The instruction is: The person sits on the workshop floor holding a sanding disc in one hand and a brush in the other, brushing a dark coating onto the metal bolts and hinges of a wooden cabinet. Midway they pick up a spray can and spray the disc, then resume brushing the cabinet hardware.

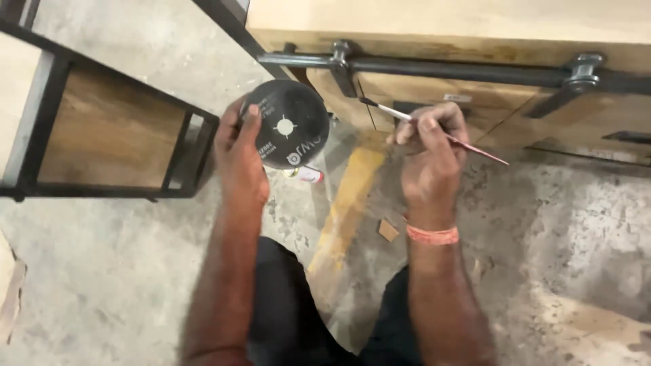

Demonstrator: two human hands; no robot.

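Note:
My left hand (239,157) holds a round black disc (288,123) with a star-shaped centre hole, tilted toward me, thumb pressed on its rim. My right hand (430,152) grips a thin paintbrush (475,144) with a reddish handle and white ferrule. Its dark bristle tip points up-left, close to the black metal frame (434,68) on the front of a wooden cabinet (475,30). An orange band (432,235) circles my right wrist. My knees in dark trousers show at the bottom.
A wood-and-black-metal shelf unit (102,129) stands at the left. The floor (576,224) is dusty grey concrete with a yellow painted stripe (347,203). A small wood chip (388,230) and a small white object (308,175) lie on it.

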